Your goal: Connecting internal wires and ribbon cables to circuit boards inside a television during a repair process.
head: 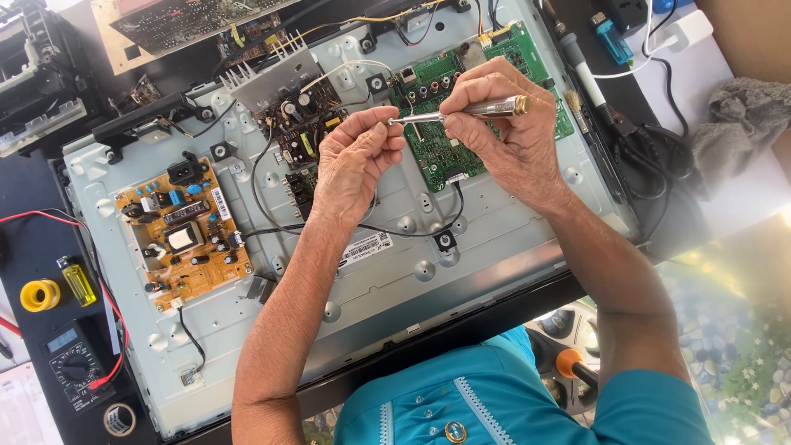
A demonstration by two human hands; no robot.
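**Both hands on a slim metal tool above the opened television**

Over the grey metal back panel of the opened flat television, the right hand wraps its fingers around a slim silver tool with a brass end cap, held nearly level. At nine o'clock from it, the left hand pinches the tool's thin tip between thumb and fingertips. Directly beneath lies the green main circuit board. Toward eight o'clock sits an orange-brown power board. Further that way, on the dark tabletop, rest a yellow solder spool and a black multimeter.
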